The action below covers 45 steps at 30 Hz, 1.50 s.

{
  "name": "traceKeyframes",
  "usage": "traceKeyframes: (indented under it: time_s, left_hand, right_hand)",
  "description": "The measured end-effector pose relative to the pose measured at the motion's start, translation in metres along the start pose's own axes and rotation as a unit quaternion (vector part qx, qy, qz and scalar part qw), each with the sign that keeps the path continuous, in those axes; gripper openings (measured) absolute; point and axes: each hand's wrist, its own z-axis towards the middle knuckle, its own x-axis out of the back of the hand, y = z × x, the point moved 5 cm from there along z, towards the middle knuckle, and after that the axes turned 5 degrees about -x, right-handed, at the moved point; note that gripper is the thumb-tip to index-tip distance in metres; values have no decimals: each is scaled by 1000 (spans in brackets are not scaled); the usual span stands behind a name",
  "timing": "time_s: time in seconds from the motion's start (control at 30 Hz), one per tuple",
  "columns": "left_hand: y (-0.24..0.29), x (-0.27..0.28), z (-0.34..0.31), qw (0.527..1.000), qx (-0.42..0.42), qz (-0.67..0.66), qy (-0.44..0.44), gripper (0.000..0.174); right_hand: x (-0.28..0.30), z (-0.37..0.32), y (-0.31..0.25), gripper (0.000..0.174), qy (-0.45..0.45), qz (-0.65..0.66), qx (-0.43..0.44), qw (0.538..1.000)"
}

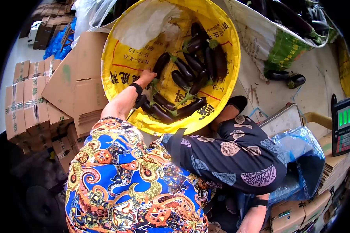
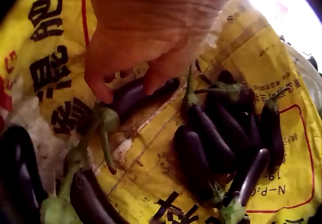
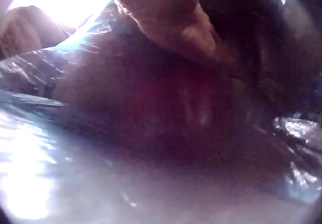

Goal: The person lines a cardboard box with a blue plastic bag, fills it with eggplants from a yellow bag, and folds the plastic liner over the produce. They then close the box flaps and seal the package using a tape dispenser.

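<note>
In the head view my left hand (image 1: 145, 79) reaches into a round yellow tub (image 1: 124, 54) made of printed sacking. It grips a dark purple eggplant (image 1: 160, 65) lying against the wall. The left wrist view shows thumb and fingers on either side of that eggplant (image 2: 138, 99), close to its green cap. Several more eggplants (image 1: 196, 58) lie in a heap on the right of the tub, and others along its near side. In the right wrist view my right hand (image 3: 168, 25) reaches down into clear plastic film (image 3: 45, 148); its fingertips are lost in dark shadow, so I cannot tell what they hold.
Flattened and stacked cardboard boxes (image 1: 35, 101) stand on the left. A white sack (image 1: 276, 39) full of eggplants is at the upper right, with loose eggplants (image 1: 286, 76) on the floor beside it. On the right are a lit digital scale display (image 1: 343, 124) and a plastic-lined box (image 1: 313, 165).
</note>
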Motion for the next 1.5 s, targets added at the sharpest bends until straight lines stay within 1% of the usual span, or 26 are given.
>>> traceKeyframes:
  time_s: [0.1, 0.2, 0.23, 0.33, 0.47, 0.53, 0.6, 0.67, 0.73, 0.8, 0.87, 0.9, 0.93, 1.0, 1.03, 1.07, 1.1, 1.13, 1.17, 1.2, 1.23, 1.3, 1.33, 1.4, 1.47, 1.5]
  left_hand:
    - [-19, -21, -8, 997, 62, -40, -17, 51]
    - [-26, -41, -16, 994, 95, 3, -61, 48]
    - [-11, -41, -28, 992, 106, -53, -51, 39]
    - [15, -25, -44, 958, 157, -228, -69, 36]
    - [21, 11, -32, 899, 188, -394, -31, 26]
    - [33, 35, -32, 868, 179, -453, -98, 25]
    - [43, 39, -44, 847, 232, -472, -85, 30]
    - [82, 32, -77, 863, 203, -454, -87, 33]
    - [110, 14, -94, 836, 187, -491, -161, 32]
    - [163, -2, -130, 855, 115, -460, -209, 33]
    - [235, -22, -165, 863, -58, -403, -299, 41]
    - [274, -33, -180, 866, -164, -350, -318, 54]
    - [316, -44, -197, 843, -243, -315, -362, 66]
    - [391, -64, -231, 814, -359, -246, -384, 70]
    - [427, -76, -252, 777, -439, -192, -409, 68]
    - [458, -89, -274, 735, -499, -151, -434, 75]
    - [487, -100, -314, 733, -479, -97, -473, 74]
    - [513, -121, -334, 613, -616, -67, -490, 68]
    - [530, -140, -362, 500, -748, -10, -436, 58]
    - [541, -154, -397, 433, -769, -30, -470, 52]
    - [547, -168, -424, 367, -777, -51, -509, 50]
    - [545, -194, -464, 293, -787, -109, -532, 54]
    - [543, -200, -476, 255, -850, -85, -453, 57]
    - [538, -211, -478, 279, -895, -65, -342, 58]
    - [543, -221, -451, 336, -852, -44, -399, 60]
    - [540, -228, -427, 388, -800, -39, -455, 59]
  right_hand:
    - [6, -3, 2, 46, 7, -28, 3, 1000]
    - [6, -8, -1, 45, 14, -50, 13, 999]
    - [8, -9, 0, 44, 15, -59, 14, 998]
    - [10, -11, 0, 43, 16, -83, 18, 996]
    - [7, -14, -2, 42, 13, -119, 29, 992]
    - [7, -11, 5, 42, 4, -128, 60, 990]
    - [4, -12, 5, 41, -7, -168, 98, 981]
    - [-7, -18, -1, 41, -18, -217, 148, 965]
    - [-23, -24, -15, 40, -26, -258, 194, 946]
    - [-37, -23, -41, 40, -35, -302, 229, 925]
    - [-41, -20, -72, 41, -31, -369, 179, 911]
    - [-30, -14, -76, 46, -30, -352, 185, 917]
    - [-21, -10, -80, 51, -32, -337, 192, 921]
    - [-2, -47, -118, 57, -99, -186, 148, 966]
    - [6, -74, -138, 57, -94, -94, 167, 977]
    - [16, -94, -153, 60, -128, 0, 200, 971]
    - [26, -117, -170, 64, -137, 44, 243, 959]
    - [32, -146, -188, 69, -156, 51, 293, 942]
    - [34, -171, -201, 73, -178, 64, 324, 927]
    - [33, -194, -210, 76, -216, 60, 362, 905]
    - [25, -210, -209, 74, -228, 64, 354, 905]
    - [20, -221, -199, 69, -233, 30, 298, 925]
    - [20, -221, -190, 66, -224, -9, 250, 942]
    - [16, -213, -169, 60, -177, 42, 204, 962]
    - [13, -194, -142, 60, -117, 25, 138, 983]
    - [6, -182, -129, 59, -115, 79, 144, 980]
